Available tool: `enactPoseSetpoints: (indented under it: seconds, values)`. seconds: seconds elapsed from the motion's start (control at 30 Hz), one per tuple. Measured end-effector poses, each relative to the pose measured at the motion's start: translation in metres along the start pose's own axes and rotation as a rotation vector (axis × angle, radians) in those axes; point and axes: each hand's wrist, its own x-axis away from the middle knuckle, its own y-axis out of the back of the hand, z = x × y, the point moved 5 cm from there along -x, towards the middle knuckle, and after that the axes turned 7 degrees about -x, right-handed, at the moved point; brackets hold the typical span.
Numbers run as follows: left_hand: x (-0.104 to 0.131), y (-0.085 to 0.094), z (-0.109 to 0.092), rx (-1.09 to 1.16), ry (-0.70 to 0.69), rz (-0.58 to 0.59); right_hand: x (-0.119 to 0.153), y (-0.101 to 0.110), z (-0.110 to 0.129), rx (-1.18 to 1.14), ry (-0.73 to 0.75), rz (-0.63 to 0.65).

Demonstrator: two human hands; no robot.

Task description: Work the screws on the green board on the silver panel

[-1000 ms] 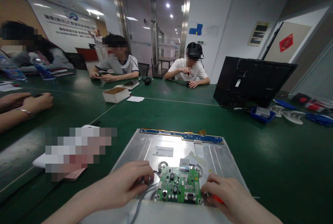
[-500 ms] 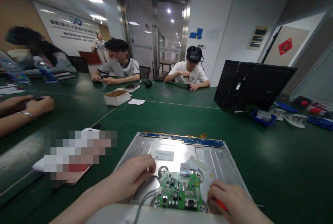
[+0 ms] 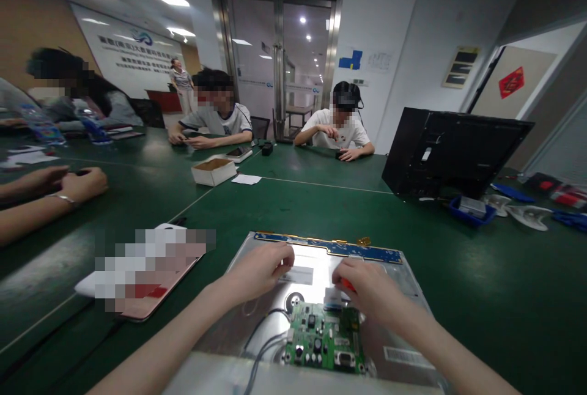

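A silvery metal display panel lies in front of me, with a green circuit board on its near part. Along its far edge runs a narrow blue circuit board. My left hand is over the panel's far left part, fingers curled together; whatever they may pinch is hidden. My right hand is closed around a small orange-red object, mostly covered by the fingers, just beyond the green board near a flat ribbon cable. Grey cables leave the board's left side.
A phone lies left of the panel, partly blurred out. Another person's hands rest at far left. Further off are a white open box, a black monitor and a blue tray. Two people sit across the green table.
My right hand has moved from the panel's right side up and left, beyond the green board, carrying the orange-red object. My left hand has moved forward and slightly right, away from the grey cables.
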Motion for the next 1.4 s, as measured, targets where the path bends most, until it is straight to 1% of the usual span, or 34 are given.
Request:
enactPoseSetpoints:
  seconds: [0.1, 0.2, 0.3, 0.37, 0.47, 0.57, 0.63, 0.73, 0.8, 0.87, 0.97, 1.03, 1.1, 1.2, 1.27, 1.3, 1.37, 1.4]
  values:
    - [-0.005, -0.009, 0.001, 0.028, -0.03, 0.073, -0.031, -0.009, 0.011, 0.0, 0.039, 0.014]
    - [-0.006, -0.014, 0.002, 0.054, -0.028, 0.074, -0.054, -0.02, 0.021, 0.005, 0.071, 0.032]
    - [0.0, -0.014, 0.003, 0.088, -0.026, 0.04, -0.065, -0.028, 0.027, 0.0, 0.084, 0.043]
    - [0.009, -0.01, 0.007, 0.11, -0.018, 0.02, -0.063, -0.027, 0.027, -0.008, 0.082, 0.04]
    - [0.033, -0.004, 0.017, 0.144, 0.001, -0.008, -0.045, -0.016, 0.019, -0.015, 0.055, 0.012]
    - [0.061, -0.004, 0.028, 0.171, 0.026, -0.025, -0.01, -0.005, -0.001, -0.007, -0.016, -0.043]
    - [0.075, -0.01, 0.032, 0.165, 0.049, -0.02, 0.018, -0.003, -0.018, -0.018, -0.085, -0.088]
    - [0.081, -0.022, 0.034, 0.096, 0.097, -0.022, 0.055, -0.012, -0.034, -0.015, -0.155, -0.073]
    - [0.078, -0.027, 0.032, 0.049, 0.121, -0.044, 0.075, -0.019, -0.033, -0.008, -0.163, -0.097]
    - [0.072, -0.029, 0.031, 0.049, 0.126, -0.041, 0.088, -0.025, -0.021, 0.006, -0.133, -0.09]
    - [0.064, -0.028, 0.028, 0.121, 0.108, 0.016, 0.095, -0.035, 0.002, 0.136, -0.044, -0.079]
    - [0.059, -0.023, 0.025, 0.147, 0.097, 0.027, 0.093, -0.042, 0.013, 0.255, 0.018, -0.119]
    - [0.053, -0.016, 0.019, 0.146, 0.094, -0.01, 0.088, -0.048, 0.019, 0.357, 0.083, -0.157]
    - [0.044, -0.003, 0.001, 0.165, 0.077, -0.082, 0.084, -0.052, 0.026, 0.459, 0.261, -0.202]
    - [0.037, 0.003, -0.013, 0.191, 0.04, -0.091, 0.084, -0.047, 0.03, 0.483, 0.379, -0.236]
    - [0.033, 0.004, -0.019, 0.209, 0.021, -0.088, 0.084, -0.042, 0.031, 0.479, 0.412, -0.257]
    - [0.024, 0.006, -0.025, 0.247, 0.004, -0.091, 0.081, -0.027, 0.031, 0.424, 0.407, -0.295]
    - [0.019, 0.005, -0.026, 0.271, 0.003, -0.084, 0.077, -0.019, 0.029, 0.373, 0.366, -0.297]
